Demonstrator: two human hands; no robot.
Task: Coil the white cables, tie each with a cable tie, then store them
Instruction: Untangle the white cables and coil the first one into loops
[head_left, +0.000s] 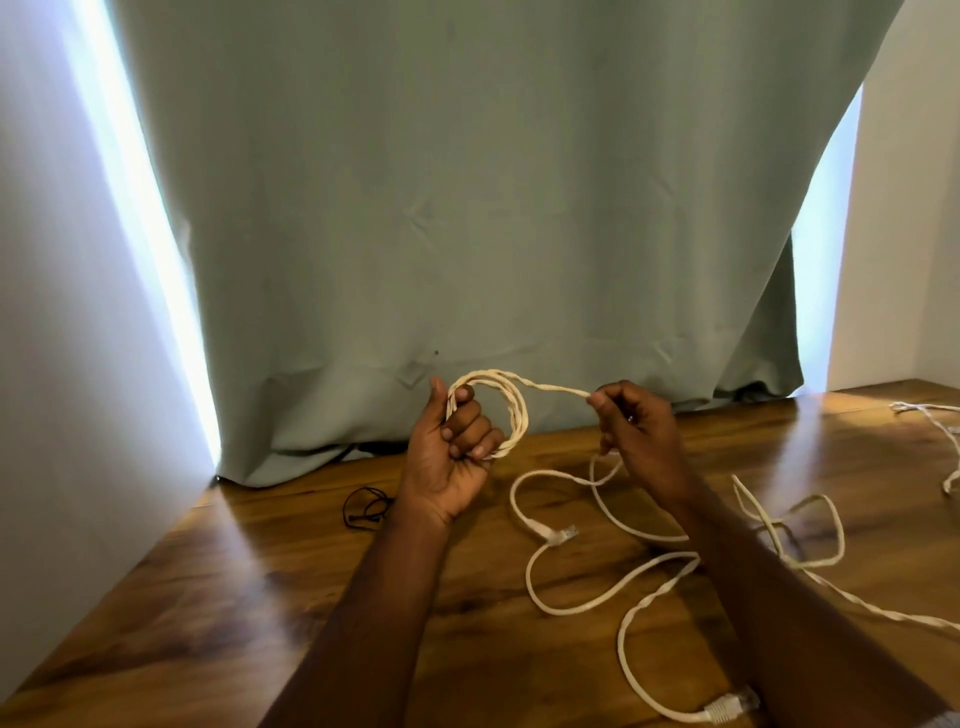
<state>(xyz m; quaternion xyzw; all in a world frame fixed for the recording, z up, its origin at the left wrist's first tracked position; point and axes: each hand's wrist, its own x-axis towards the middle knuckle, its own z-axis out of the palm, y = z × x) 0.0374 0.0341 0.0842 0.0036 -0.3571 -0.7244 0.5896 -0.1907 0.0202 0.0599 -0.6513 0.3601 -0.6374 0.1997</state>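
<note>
My left hand (453, 457) grips a small coil of white twisted cable (511, 410), held up above the wooden table (260, 597). A strand runs from the top of the coil to my right hand (636, 423), which pinches it between thumb and fingers. The rest of that twisted cable (810, 540) trails down over the table to the right. A white network cable (613, 587) with clear plugs lies loose in loops below my hands. One plug (563, 534) lies mid-table, the other (730, 706) near the front edge.
A thin black tie or cord (366, 506) lies on the table left of my left wrist. Another white cable (935, 426) lies at the far right. A grey-green curtain (467, 208) hangs behind the table, with white walls on both sides.
</note>
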